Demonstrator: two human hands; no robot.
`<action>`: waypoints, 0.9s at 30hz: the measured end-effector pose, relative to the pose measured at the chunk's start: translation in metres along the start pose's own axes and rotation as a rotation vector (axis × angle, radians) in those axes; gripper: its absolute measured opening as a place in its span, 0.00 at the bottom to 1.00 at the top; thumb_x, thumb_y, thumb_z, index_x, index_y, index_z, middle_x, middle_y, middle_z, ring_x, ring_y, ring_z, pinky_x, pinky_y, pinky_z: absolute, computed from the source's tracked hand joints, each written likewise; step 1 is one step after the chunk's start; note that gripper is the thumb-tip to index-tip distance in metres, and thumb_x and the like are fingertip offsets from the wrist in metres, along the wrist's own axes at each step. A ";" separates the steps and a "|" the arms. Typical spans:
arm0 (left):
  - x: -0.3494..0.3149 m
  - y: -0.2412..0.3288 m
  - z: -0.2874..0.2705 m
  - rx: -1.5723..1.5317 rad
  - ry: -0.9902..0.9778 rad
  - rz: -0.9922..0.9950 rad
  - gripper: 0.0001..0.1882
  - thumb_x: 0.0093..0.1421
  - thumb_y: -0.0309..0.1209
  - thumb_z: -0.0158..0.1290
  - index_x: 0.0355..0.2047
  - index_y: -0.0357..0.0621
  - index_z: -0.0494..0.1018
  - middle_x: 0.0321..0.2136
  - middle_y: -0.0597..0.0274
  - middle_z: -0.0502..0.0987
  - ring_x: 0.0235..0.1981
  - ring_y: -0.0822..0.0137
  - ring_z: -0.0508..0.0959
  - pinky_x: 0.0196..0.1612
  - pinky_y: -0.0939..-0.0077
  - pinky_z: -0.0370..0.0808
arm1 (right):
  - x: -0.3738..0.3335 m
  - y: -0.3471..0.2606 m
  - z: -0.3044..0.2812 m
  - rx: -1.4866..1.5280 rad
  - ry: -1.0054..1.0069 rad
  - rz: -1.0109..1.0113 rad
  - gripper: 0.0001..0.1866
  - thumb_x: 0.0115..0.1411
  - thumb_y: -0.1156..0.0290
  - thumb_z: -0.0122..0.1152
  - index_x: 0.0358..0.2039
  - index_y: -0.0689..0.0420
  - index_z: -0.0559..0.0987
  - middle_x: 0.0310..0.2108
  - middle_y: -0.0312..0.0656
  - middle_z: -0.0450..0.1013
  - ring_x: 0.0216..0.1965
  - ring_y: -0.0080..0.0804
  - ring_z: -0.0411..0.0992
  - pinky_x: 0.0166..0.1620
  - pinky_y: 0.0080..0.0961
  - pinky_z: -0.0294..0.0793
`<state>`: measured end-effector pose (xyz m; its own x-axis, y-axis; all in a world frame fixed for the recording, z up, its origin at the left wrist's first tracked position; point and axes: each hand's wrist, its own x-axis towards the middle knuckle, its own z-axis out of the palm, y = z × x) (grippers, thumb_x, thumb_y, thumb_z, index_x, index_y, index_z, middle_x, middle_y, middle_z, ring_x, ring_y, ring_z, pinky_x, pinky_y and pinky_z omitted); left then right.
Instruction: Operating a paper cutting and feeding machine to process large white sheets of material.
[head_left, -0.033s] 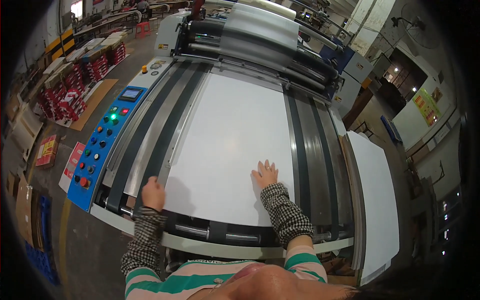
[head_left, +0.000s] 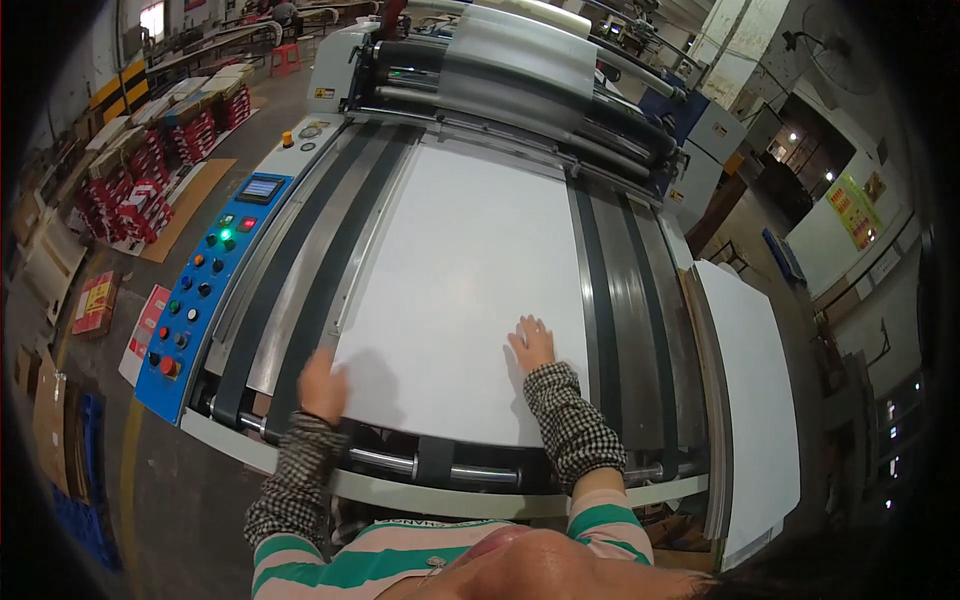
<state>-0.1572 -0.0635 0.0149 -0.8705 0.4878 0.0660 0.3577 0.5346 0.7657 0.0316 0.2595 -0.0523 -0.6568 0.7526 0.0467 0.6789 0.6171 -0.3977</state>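
Note:
A large white sheet (head_left: 470, 270) lies flat on the machine's feed bed, its far edge close to the rollers. My right hand (head_left: 532, 345) is open, fingers spread over the sheet near its right side. At the sheet's near left edge is my left hand (head_left: 322, 388), blurred by motion; its finger position is unclear, and whether it touches the sheet cannot be made out. Dark belts (head_left: 320, 280) run lengthwise on both sides of the sheet. Checked sleeve covers are on both my forearms.
A blue control panel (head_left: 205, 290) with buttons and a small screen flanks the bed on the left. Clear film (head_left: 515, 70) passes over the rollers at the far end. To the right stands a stack of white sheets (head_left: 745, 400). Red-and-white bundles (head_left: 140, 190) sit at the far left.
My left hand has moved right, toward the sheet's near left corner. The sheet's near edge has shifted slightly away from me, and my right hand has shifted slightly forward.

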 end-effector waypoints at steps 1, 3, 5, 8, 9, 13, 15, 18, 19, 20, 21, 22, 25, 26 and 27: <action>-0.004 -0.006 0.030 0.039 0.006 0.305 0.23 0.46 0.34 0.51 0.43 0.37 0.64 0.39 0.45 0.68 0.40 0.52 0.68 0.44 0.63 0.64 | 0.010 0.005 0.003 0.258 0.120 -0.112 0.26 0.52 0.56 0.47 0.49 0.56 0.64 0.54 0.52 0.51 0.57 0.48 0.45 0.56 0.38 0.46; -0.010 0.024 0.079 0.263 -0.148 0.612 0.30 0.48 0.44 0.48 0.49 0.41 0.58 0.48 0.43 0.59 0.50 0.48 0.58 0.51 0.54 0.52 | 0.011 0.038 -0.003 0.235 0.252 -0.131 0.22 0.50 0.59 0.50 0.44 0.58 0.68 0.51 0.53 0.56 0.54 0.47 0.50 0.55 0.37 0.49; -0.015 0.054 0.093 0.469 -0.283 0.596 0.34 0.50 0.50 0.45 0.52 0.43 0.54 0.52 0.43 0.54 0.54 0.47 0.51 0.54 0.50 0.44 | -0.008 0.080 -0.028 0.083 0.476 -0.216 0.12 0.46 0.65 0.54 0.29 0.60 0.76 0.41 0.50 0.67 0.45 0.44 0.62 0.50 0.38 0.57; 0.011 0.046 0.130 0.651 -0.324 0.426 0.38 0.51 0.58 0.33 0.55 0.45 0.49 0.56 0.47 0.45 0.58 0.49 0.41 0.55 0.50 0.35 | -0.071 0.174 -0.112 -0.406 0.706 -0.036 0.06 0.37 0.73 0.56 0.20 0.58 0.74 0.25 0.43 0.68 0.31 0.42 0.67 0.35 0.36 0.66; 0.021 0.043 0.131 0.662 -0.300 0.414 0.38 0.51 0.58 0.33 0.55 0.45 0.49 0.56 0.47 0.45 0.58 0.49 0.41 0.55 0.50 0.35 | -0.108 0.170 -0.153 -0.567 0.692 0.233 0.10 0.37 0.72 0.57 0.24 0.59 0.73 0.27 0.45 0.68 0.33 0.42 0.66 0.36 0.37 0.65; 0.043 0.054 0.146 0.588 -0.156 0.263 0.36 0.50 0.53 0.41 0.53 0.42 0.53 0.55 0.46 0.48 0.57 0.49 0.44 0.55 0.50 0.36 | -0.269 0.286 -0.222 -1.046 0.921 1.102 0.22 0.47 0.59 0.56 0.41 0.56 0.68 0.42 0.45 0.66 0.45 0.40 0.64 0.44 0.38 0.65; 0.046 0.073 0.161 0.564 -0.063 0.165 0.36 0.49 0.50 0.44 0.52 0.40 0.54 0.54 0.46 0.49 0.57 0.49 0.46 0.56 0.49 0.37 | -0.273 0.289 -0.226 -0.950 0.779 1.171 0.20 0.48 0.61 0.54 0.41 0.56 0.68 0.40 0.45 0.67 0.43 0.40 0.65 0.43 0.37 0.65; 0.011 0.083 0.166 0.498 -0.151 0.330 0.32 0.49 0.48 0.46 0.49 0.40 0.59 0.53 0.47 0.53 0.55 0.52 0.49 0.55 0.50 0.42 | -0.275 0.282 -0.212 -0.639 0.275 1.253 0.14 0.52 0.67 0.49 0.39 0.57 0.69 0.37 0.44 0.69 0.39 0.40 0.67 0.40 0.36 0.68; -0.012 0.097 0.169 0.551 -0.208 0.446 0.30 0.49 0.47 0.46 0.48 0.40 0.60 0.51 0.48 0.55 0.55 0.53 0.51 0.54 0.50 0.43 | -0.268 0.288 -0.188 -0.608 0.273 1.093 0.11 0.51 0.70 0.48 0.34 0.60 0.71 0.34 0.47 0.69 0.36 0.41 0.69 0.37 0.36 0.69; -0.032 0.108 0.160 0.537 -0.338 0.514 0.29 0.49 0.46 0.47 0.47 0.38 0.61 0.49 0.47 0.58 0.53 0.52 0.54 0.54 0.53 0.46 | -0.242 0.236 -0.171 -0.389 0.244 1.054 0.10 0.51 0.70 0.47 0.32 0.61 0.72 0.32 0.49 0.69 0.34 0.42 0.69 0.35 0.38 0.69; -0.048 0.085 0.180 0.278 -0.399 0.610 0.29 0.50 0.43 0.48 0.47 0.36 0.60 0.47 0.46 0.61 0.51 0.52 0.57 0.54 0.60 0.52 | -0.226 0.247 -0.125 -0.352 0.332 0.813 0.09 0.48 0.70 0.48 0.26 0.62 0.73 0.29 0.51 0.69 0.32 0.44 0.68 0.34 0.40 0.68; -0.069 0.099 0.174 0.097 -0.657 0.551 0.29 0.50 0.41 0.48 0.47 0.34 0.60 0.46 0.44 0.62 0.49 0.52 0.60 0.52 0.67 0.57 | -0.216 0.247 -0.087 -0.512 0.145 0.374 0.08 0.45 0.72 0.48 0.19 0.63 0.74 0.27 0.52 0.69 0.30 0.46 0.67 0.34 0.41 0.66; -0.118 0.122 0.148 -0.149 -1.145 0.327 0.28 0.51 0.38 0.48 0.49 0.34 0.58 0.42 0.43 0.67 0.42 0.53 0.69 0.45 0.69 0.65 | -0.151 0.190 0.048 -0.558 0.324 0.115 0.09 0.41 0.71 0.51 0.14 0.63 0.75 0.20 0.47 0.70 0.31 0.45 0.67 0.37 0.38 0.64; -0.122 0.120 0.153 -0.156 -1.178 0.342 0.28 0.51 0.38 0.48 0.49 0.34 0.58 0.42 0.43 0.67 0.42 0.53 0.69 0.45 0.69 0.65 | -0.135 0.182 0.085 -0.422 0.546 0.029 0.11 0.51 0.72 0.43 0.17 0.57 0.73 0.20 0.39 0.68 0.23 0.29 0.67 0.29 0.29 0.67; -0.118 0.089 0.151 -0.048 -1.065 0.406 0.26 0.50 0.37 0.48 0.47 0.34 0.60 0.40 0.44 0.68 0.41 0.53 0.70 0.44 0.69 0.66 | -0.122 0.110 0.092 0.222 0.432 0.045 0.11 0.51 0.71 0.44 0.20 0.62 0.74 0.26 0.44 0.69 0.28 0.34 0.68 0.34 0.31 0.67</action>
<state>0.0283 0.0313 -0.0214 0.0435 0.9686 -0.2448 0.5142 0.1884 0.8367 0.1562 0.2146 -0.1858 -0.4005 0.8328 0.3821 0.5863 0.5534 -0.5917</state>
